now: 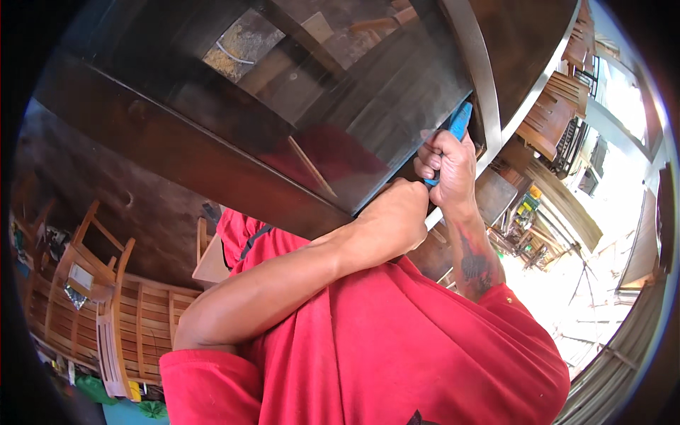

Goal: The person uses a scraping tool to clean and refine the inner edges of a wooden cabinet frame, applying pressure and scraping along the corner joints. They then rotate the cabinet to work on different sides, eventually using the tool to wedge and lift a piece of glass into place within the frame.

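My right hand [450,161] is wrapped round a blue object [461,120], perhaps a tool handle or a folded cloth; its kind is not plain. It sticks out above and below my fingers at the corner of a dark brown wooden frame [212,163]. Just below and left of it, my left hand [398,211] is closed with knuckles up, by the edge of a shiny glass pane [397,106] set in the frame. Whatever my left fingers hold, if anything, is hidden. The glass mirrors my red shirt.
A curved silvery-grey edge [485,78] runs beside my right hand. Wooden chairs [106,283] and a slatted bench [145,319] stand at the left. More wooden furniture [556,106] and a tripod [584,265] are at the right.
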A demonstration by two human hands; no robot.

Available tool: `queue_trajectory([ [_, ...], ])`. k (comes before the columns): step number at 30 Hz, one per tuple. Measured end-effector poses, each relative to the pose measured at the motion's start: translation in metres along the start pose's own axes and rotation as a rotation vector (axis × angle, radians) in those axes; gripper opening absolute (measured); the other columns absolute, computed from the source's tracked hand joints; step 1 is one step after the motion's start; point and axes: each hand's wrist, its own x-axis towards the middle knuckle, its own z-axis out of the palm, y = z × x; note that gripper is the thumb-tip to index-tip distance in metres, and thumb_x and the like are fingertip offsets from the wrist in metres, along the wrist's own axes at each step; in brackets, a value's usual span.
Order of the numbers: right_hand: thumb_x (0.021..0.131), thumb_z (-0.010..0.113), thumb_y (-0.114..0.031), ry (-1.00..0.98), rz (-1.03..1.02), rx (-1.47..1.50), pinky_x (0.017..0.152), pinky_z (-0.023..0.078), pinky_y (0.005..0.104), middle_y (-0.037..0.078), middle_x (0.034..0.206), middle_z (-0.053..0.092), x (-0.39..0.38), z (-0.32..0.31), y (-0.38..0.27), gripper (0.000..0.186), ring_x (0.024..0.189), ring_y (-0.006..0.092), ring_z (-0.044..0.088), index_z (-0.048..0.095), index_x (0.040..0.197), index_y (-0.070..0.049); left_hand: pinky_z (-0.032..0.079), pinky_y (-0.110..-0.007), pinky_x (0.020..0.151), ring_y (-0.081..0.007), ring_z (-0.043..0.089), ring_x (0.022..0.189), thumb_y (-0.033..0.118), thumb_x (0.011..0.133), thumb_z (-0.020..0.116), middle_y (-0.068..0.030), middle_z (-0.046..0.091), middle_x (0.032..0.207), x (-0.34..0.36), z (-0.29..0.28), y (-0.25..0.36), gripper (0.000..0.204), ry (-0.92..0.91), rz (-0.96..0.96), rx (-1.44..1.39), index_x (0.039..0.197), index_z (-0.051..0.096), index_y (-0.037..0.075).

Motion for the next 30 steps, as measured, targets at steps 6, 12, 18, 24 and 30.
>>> queue_trajectory([
  [6, 0.085, 0.056, 0.003, 0.116, -0.083, -0.099, 0.041, 0.038, 0.026, 0.006, 0.079, 0.061, -0.009, 0.012, 0.0, 0.02, 0.048, 0.0076, 0.044, 0.05, 0.099, -0.009, 0.06, -0.05, 0.076, -0.0489, 0.071, 0.084, -0.005, 0.069, 0.065, -0.0395, 0.067, 0.087, -0.001, 0.003, -0.005, 0.018, -0.045, 0.051, 0.018, 0.083, 0.07, -0.014],
  [12, 0.087, 0.055, 0.003, 0.067, -0.059, -0.123, 0.041, 0.037, 0.0259, 0.001, 0.073, 0.052, -0.003, 0.015, -0.003, 0.017, 0.048, 0.007, 0.043, 0.05, 0.098, -0.009, 0.059, -0.05, 0.075, -0.0486, 0.072, 0.082, -0.004, 0.068, 0.065, -0.0397, 0.066, 0.085, -0.001, 0.002, -0.003, 0.018, 0.08, 0.082, 0.05, 0.082, 0.07, -0.014],
  [18, 0.088, 0.056, 0.001, 0.096, -0.026, -0.096, 0.041, 0.035, 0.024, -0.003, 0.069, 0.045, -0.004, 0.011, 0.004, 0.016, 0.048, 0.0058, 0.041, 0.051, 0.098, -0.011, 0.059, -0.051, 0.073, -0.0509, 0.07, 0.079, -0.004, 0.067, 0.064, -0.04, 0.066, 0.082, 0.005, 0.003, -0.003, 0.018, -0.028, 0.043, 0.033, 0.08, 0.07, -0.016],
  [24, 0.086, 0.057, 0.001, 0.112, -0.066, -0.073, 0.041, 0.036, 0.026, 0.002, 0.071, 0.054, -0.007, 0.009, 0.006, 0.019, 0.047, 0.0074, 0.042, 0.051, 0.101, -0.007, 0.059, -0.051, 0.076, -0.0516, 0.07, 0.082, -0.003, 0.067, 0.064, -0.0415, 0.065, 0.085, 0.005, 0.007, -0.006, 0.019, 0.012, 0.006, 0.035, 0.08, 0.069, -0.016],
  [30, 0.084, 0.06, 0.003, 0.185, -0.093, -0.072, 0.041, 0.036, 0.0267, 0.003, 0.07, 0.054, -0.012, 0.017, 0.003, 0.024, 0.046, 0.008, 0.043, 0.051, 0.106, -0.004, 0.058, -0.051, 0.079, -0.0518, 0.07, 0.084, -0.002, 0.068, 0.064, -0.0416, 0.065, 0.087, 0.003, 0.008, -0.007, 0.021, 0.045, 0.041, 0.068, 0.084, 0.07, -0.016],
])
